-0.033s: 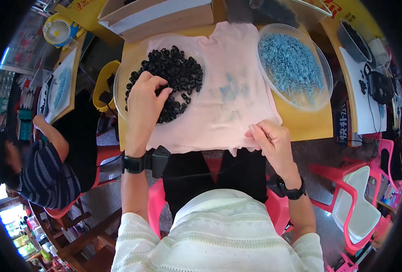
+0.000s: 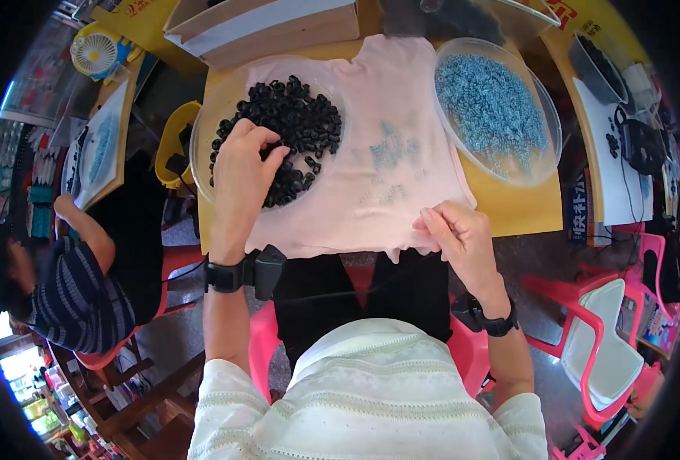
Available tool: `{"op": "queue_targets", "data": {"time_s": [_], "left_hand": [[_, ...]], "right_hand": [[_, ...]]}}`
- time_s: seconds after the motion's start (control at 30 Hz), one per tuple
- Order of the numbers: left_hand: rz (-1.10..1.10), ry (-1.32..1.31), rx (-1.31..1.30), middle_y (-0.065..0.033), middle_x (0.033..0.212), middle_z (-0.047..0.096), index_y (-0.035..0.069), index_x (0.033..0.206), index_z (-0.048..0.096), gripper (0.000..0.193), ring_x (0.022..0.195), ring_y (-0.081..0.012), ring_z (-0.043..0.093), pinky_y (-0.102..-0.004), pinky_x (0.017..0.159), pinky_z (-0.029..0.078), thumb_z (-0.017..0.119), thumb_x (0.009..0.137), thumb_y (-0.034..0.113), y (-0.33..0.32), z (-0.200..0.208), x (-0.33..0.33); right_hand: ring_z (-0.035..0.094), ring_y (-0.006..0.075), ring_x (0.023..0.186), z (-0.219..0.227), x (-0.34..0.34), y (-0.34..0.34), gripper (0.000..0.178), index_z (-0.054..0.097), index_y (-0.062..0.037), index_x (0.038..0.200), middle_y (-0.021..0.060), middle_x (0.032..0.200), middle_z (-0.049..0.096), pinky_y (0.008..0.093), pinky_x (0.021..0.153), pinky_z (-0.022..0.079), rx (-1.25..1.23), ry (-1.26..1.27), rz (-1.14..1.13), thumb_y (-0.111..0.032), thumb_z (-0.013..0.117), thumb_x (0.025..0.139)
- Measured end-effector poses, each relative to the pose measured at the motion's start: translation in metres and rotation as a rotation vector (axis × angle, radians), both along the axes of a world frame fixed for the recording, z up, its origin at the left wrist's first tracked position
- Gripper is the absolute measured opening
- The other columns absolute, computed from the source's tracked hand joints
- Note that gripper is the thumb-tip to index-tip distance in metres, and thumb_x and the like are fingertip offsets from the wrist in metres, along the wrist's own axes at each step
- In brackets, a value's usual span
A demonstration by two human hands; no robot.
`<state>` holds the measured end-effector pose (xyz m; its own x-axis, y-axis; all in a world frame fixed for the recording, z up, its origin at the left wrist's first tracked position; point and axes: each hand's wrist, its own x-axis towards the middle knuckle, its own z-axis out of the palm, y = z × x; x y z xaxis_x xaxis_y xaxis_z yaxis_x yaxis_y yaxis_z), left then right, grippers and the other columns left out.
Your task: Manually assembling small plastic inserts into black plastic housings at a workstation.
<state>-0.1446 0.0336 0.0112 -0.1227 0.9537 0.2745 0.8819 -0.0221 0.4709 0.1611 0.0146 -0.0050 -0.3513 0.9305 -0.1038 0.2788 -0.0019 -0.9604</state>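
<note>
My left hand (image 2: 248,157) is over a round clear tray (image 2: 200,172) of small black ring-like parts (image 2: 294,115). Its thumb and forefinger come close together among the parts; whatever they pinch blends in with the dark pile. My right hand (image 2: 459,234) is closed in a pinch at the near right edge of a pale pink cloth (image 2: 355,222). Anything between those fingertips is too small to make out. Several tiny blue-grey pieces (image 2: 390,153) lie scattered on the cloth. A second clear tray (image 2: 535,172), at the right, holds a heap of small translucent blue pieces (image 2: 489,103).
A cardboard box (image 2: 267,34) stands beyond the left tray, and a clear bin (image 2: 463,19) beside it. Left of the yellow table (image 2: 528,211) are a yellow bucket (image 2: 173,146) and a seated person (image 2: 79,284). A pink-and-white chair (image 2: 597,345) stands at the right.
</note>
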Motion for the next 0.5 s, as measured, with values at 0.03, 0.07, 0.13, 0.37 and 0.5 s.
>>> {"op": "queue_targets", "data": {"time_s": [0.03, 0.07, 0.13, 0.37, 0.5], "left_hand": [[0.015, -0.024, -0.021, -0.013, 0.086, 0.058, -0.002, 0.094, 0.068, 0.018, 0.076, -0.0295, 0.061, -0.0378, 0.07, 0.049, 0.074, 0.079, 0.008, 0.001, 0.002, -0.001], [0.016, -0.054, -0.016, -0.0106, 0.085, 0.059, -0.002, 0.095, 0.069, 0.018, 0.075, -0.0237, 0.061, -0.0344, 0.068, 0.048, 0.074, 0.081, 0.007, -0.001, 0.008, 0.001], [0.037, -0.183, 0.034, -0.0059, 0.085, 0.061, -0.001, 0.097, 0.069, 0.016, 0.073, -0.0146, 0.059, -0.0273, 0.067, 0.046, 0.073, 0.083, 0.007, -0.006, 0.02, 0.006], [-0.003, -1.143, 0.03, -0.0139, 0.104, 0.07, -0.003, 0.109, 0.064, 0.017, 0.087, -0.0151, 0.068, -0.0252, 0.08, 0.052, 0.059, 0.093, 0.0, -0.046, 0.032, 0.036], [-0.128, -1.605, 0.013, -0.0157, 0.11, 0.068, -0.001, 0.11, 0.062, 0.019, 0.095, -0.0211, 0.068, -0.0326, 0.088, 0.054, 0.063, 0.091, 0.0, -0.076, 0.011, 0.055]], "right_hand": [[0.054, 0.0085, 0.054, 0.0, 0.0, 0.0, 0.018, 0.066, 0.004, 0.085, 0.005, 0.069, 0.059, 0.0242, 0.05, 0.042, 0.026, -0.001, -0.005, -0.011, 0.066, 0.094], [0.055, 0.009, 0.055, 0.0, 0.0, 0.0, 0.015, 0.066, 0.0034, 0.086, 0.0053, 0.071, 0.06, 0.0244, 0.051, 0.043, 0.052, -0.002, -0.009, -0.011, 0.067, 0.092], [0.057, 0.0106, 0.058, 0.0, -0.004, 0.003, 0.011, 0.067, 0.0019, 0.089, 0.0062, 0.076, 0.061, 0.0252, 0.053, 0.044, 0.168, -0.036, -0.022, -0.009, 0.07, 0.089], [0.063, 0.0232, 0.067, -0.007, -0.028, 0.014, 0.014, 0.066, -0.0033, 0.094, 0.0092, 0.083, 0.062, 0.0324, 0.06, 0.049, 0.416, -0.218, -0.085, -0.006, 0.072, 0.081], [0.063, 0.0279, 0.069, -0.013, -0.03, 0.017, 0.014, 0.066, -0.0047, 0.095, 0.01, 0.083, 0.062, 0.0346, 0.063, 0.05, 0.479, -0.289, -0.073, -0.006, 0.07, 0.082]]}}
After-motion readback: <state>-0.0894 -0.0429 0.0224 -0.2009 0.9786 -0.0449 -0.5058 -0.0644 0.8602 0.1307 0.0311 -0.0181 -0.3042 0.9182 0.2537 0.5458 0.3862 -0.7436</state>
